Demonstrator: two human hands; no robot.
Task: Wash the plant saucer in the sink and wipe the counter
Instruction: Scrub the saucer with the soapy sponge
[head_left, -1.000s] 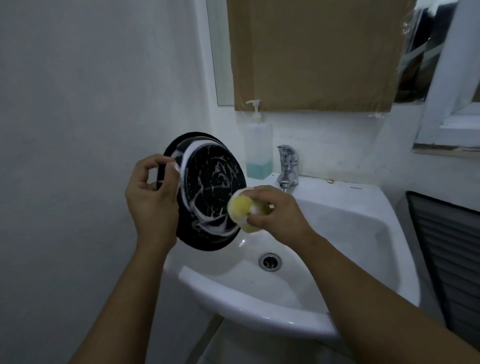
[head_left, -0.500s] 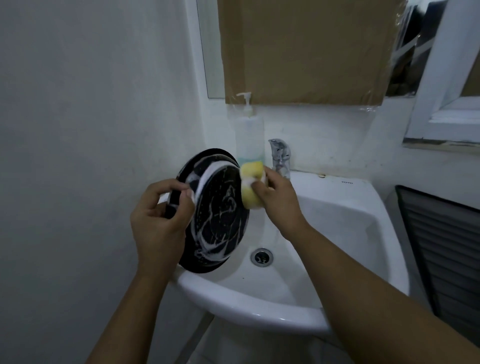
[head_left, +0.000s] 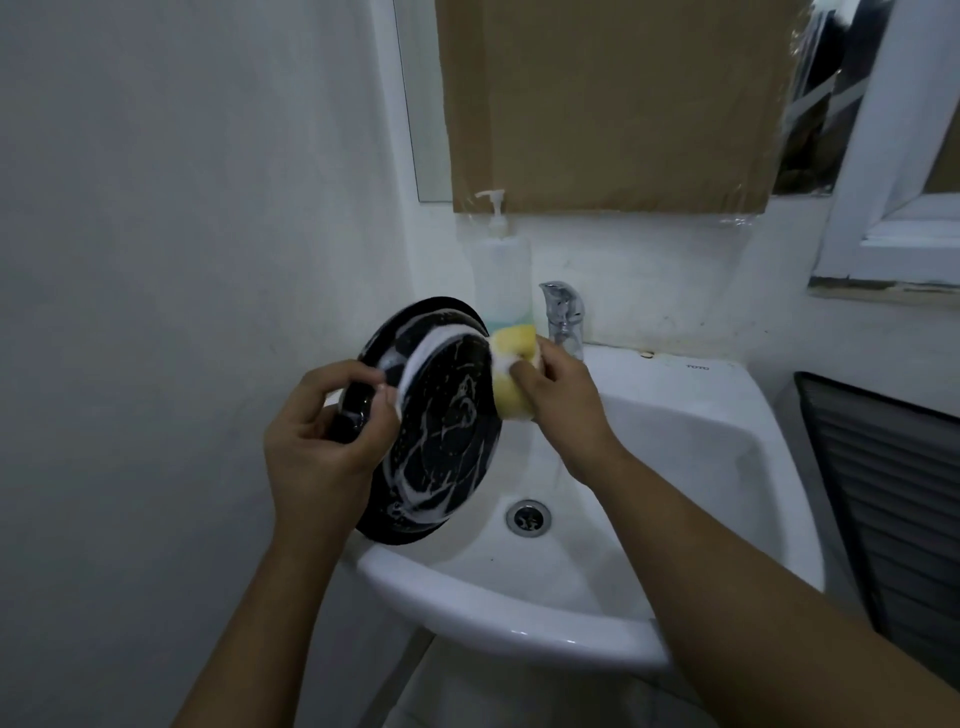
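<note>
The black plant saucer, streaked with white foam, stands nearly on edge above the left side of the white sink. My left hand grips the saucer's left rim, thumb on the foamy underside. My right hand holds a yellow sponge pressed against the saucer's upper right edge.
A chrome tap and a pump soap bottle stand at the back of the sink. The drain lies below the saucer. A wall is close on the left, cardboard covers the mirror above, and a slatted panel is at right.
The sponge has travelled from the saucer's middle up to its upper right edge. The saucer has turned more edge-on, and the view has shifted slightly.
</note>
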